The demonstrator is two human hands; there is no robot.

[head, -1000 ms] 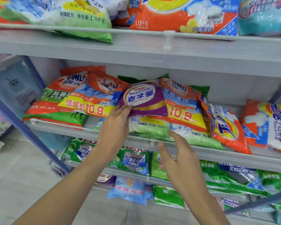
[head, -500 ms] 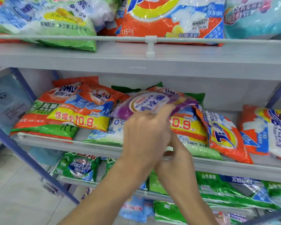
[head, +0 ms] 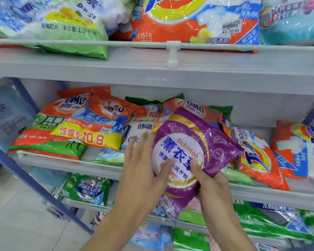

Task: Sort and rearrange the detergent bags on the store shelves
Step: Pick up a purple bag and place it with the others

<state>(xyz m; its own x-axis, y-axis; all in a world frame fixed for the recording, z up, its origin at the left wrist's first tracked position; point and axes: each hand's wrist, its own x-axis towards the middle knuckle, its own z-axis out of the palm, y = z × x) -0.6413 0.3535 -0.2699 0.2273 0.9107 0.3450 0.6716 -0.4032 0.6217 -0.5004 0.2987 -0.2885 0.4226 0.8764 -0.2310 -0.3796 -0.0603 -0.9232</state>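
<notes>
I see the purple bag [head: 198, 142] held out in front of the middle shelf [head: 71, 164]. It is tilted, its top corner at 1 o'clock over an orange bag [head: 194, 107], its bottom hanging below the shelf's front edge. The right hand [head: 212, 185] has its grip round the lower edge from beneath, thumb on the front. The left hand [head: 143, 169] keeps no grip: it lies flat, fingers straight, on the bag's 9 o'clock edge. Further toward 9 o'clock, a narrow bare strip of shelf shows beside the white bag [head: 136, 127].
</notes>
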